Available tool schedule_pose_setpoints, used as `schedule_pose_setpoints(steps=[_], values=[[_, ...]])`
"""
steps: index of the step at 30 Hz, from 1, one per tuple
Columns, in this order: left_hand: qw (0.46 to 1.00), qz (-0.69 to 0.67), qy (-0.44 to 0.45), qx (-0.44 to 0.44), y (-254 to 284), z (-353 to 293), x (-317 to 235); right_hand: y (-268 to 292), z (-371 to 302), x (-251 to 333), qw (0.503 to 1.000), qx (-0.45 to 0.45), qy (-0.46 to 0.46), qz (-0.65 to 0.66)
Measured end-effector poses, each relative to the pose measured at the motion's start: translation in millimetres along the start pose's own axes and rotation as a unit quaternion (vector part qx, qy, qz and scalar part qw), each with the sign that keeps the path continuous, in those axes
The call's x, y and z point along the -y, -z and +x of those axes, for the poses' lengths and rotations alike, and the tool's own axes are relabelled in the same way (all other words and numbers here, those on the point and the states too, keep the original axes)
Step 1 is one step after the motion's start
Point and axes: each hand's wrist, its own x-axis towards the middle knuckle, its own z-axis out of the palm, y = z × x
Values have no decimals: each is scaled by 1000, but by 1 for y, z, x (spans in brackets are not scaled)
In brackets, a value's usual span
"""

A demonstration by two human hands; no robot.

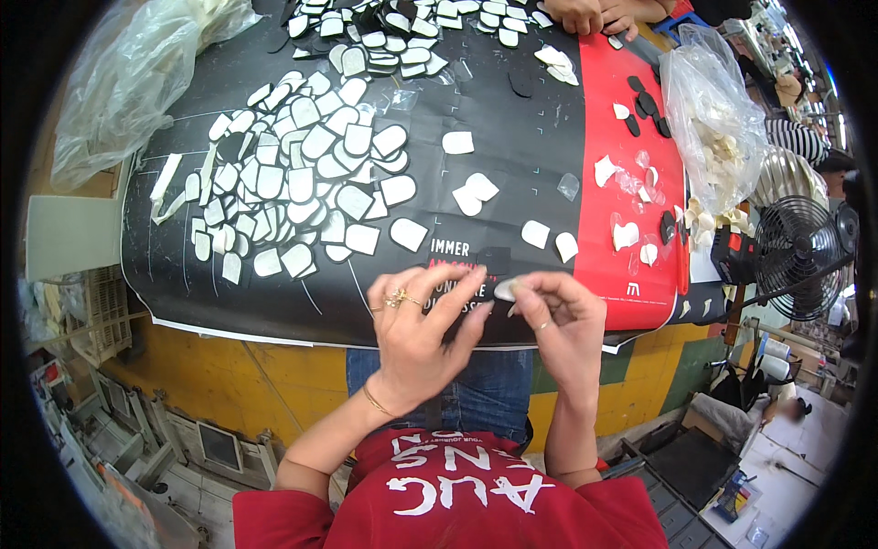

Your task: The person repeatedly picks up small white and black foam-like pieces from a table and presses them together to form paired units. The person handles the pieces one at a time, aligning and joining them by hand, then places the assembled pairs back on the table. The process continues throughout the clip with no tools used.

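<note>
Pad [504, 290], small and pale, is located at the fingertips of the right hand [569, 322], on the side facing the left hand [412, 334]. The right thumb and fingers are pinched on it; they cover part of the piece, so its full outline cannot be confirmed. The left hand is held with fingers bent and thumb separated from the fingertips by a gap. The two hands are near each other but apart, above the near side of the bench [517, 174]. Just beyond the left fingertips is a dark square [495, 260]; contact with the fingers cannot be determined from this view.

Beyond and to the left of the left hand is a heap of white pads [301, 183] with dark edges, overlapping at various angles. A single white piece [409, 234] lies directly beyond the left hand. Two loose pieces [536, 234] lie side by side, just beyond the right hand. Farther forward of both hands is a second heap [413, 56].

To the right of the right hand, a red strip [604, 220] carries black pieces [647, 102] and white scraps [626, 236]. At its far end are another person's hands [578, 15]. Well right of the right hand stands a black fan [800, 256].
</note>
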Motion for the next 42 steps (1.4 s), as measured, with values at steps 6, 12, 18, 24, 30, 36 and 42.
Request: schedule_pose_setpoints(steps=[6,12,18,24,30,36,42], values=[[990,108,-78,42,-7,3,20,-9,19,3,988,-4,-25,-153],[985,132,-94,53,-12,-2,24,-16,27,2,979,1,-27,-201],[983,147,-99,52,-13,-3,24,-15,30,5,977,5,-51,-209],[982,153,-103,50,-13,-3,24,-12,31,4,981,19,-74,-178],[981,155,-101,57,-13,-4,23,-14,31,2,979,10,-67,-192],[981,155,-100,59,-13,-4,23,-15,31,2,976,0,-64,-207],[979,167,-109,50,-12,-2,23,-18,31,4,975,-9,-60,-215]])
